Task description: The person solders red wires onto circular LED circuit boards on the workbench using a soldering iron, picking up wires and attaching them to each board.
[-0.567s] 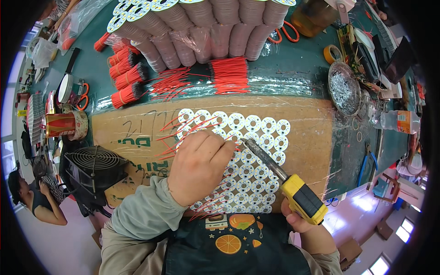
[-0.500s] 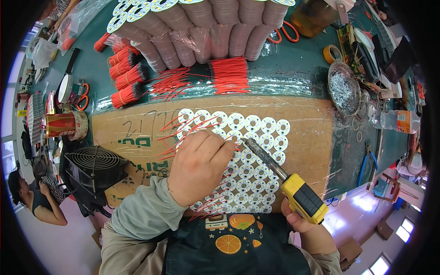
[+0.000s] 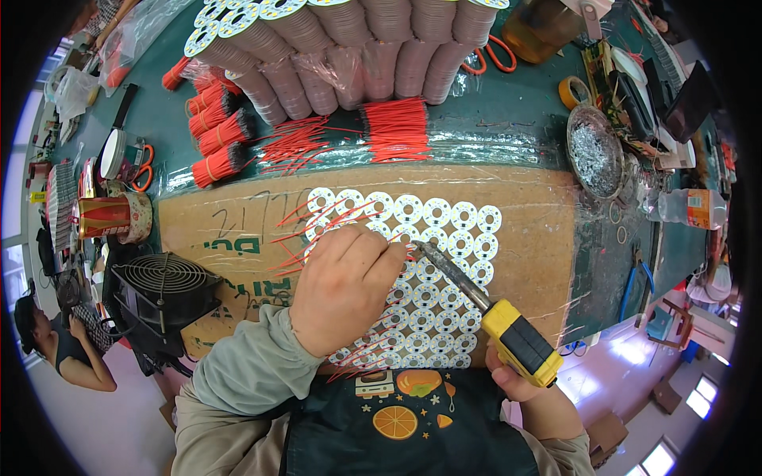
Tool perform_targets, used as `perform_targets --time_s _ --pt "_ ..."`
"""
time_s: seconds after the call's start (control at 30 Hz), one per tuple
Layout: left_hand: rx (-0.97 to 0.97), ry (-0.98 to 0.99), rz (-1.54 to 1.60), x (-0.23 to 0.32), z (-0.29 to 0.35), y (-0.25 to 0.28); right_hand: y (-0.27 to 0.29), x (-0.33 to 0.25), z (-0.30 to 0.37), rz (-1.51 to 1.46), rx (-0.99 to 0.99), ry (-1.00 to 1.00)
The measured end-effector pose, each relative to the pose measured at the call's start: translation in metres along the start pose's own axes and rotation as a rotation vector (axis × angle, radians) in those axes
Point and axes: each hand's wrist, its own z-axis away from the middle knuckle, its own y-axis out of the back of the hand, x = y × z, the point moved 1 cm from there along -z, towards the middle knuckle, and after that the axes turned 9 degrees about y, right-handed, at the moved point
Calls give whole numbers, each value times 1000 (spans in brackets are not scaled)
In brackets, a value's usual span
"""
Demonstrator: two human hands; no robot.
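My left hand (image 3: 349, 289) is closed in a pinch over a panel of round white LED circuit boards (image 3: 436, 213). At its fingertips a bit of red wire (image 3: 410, 251) shows; most of the grip is hidden under the hand. My right hand (image 3: 512, 374) is wrapped round the yellow and black handle of a soldering iron (image 3: 520, 343). The iron's dark tip points up and left, right beside the left fingertips, over one board. Several red wires (image 3: 295, 213) stick out leftward from boards along the panel's left side. Beneath the panel lies a cardboard sheet (image 3: 532, 238).
Tall stacks of round boards (image 3: 341, 63) stand at the back, with loose red wires (image 3: 397, 131) before them and bundled wires (image 3: 218, 165) to their left. A black fan (image 3: 165, 289) sits at left. A round dish (image 3: 595, 155), blue-handled pliers (image 3: 635, 285) and a bottle (image 3: 690, 209) are at right.
The soldering iron has shifted slightly left and down in my right hand, its tip now nearer the left fingertips. My left hand stays in place.
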Motion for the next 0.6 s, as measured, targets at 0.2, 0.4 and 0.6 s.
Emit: perform_targets --time_s 0.2,0.4,0.6 --pt "-4 -1 2 0 0 0 1 -15 -11 -176 73 -100" --pt "-18 32 37 1 -2 2 1 -16 -16 -222 93 -104" --pt "3 86 86 2 -20 21 -2 -21 -26 -241 160 -139"
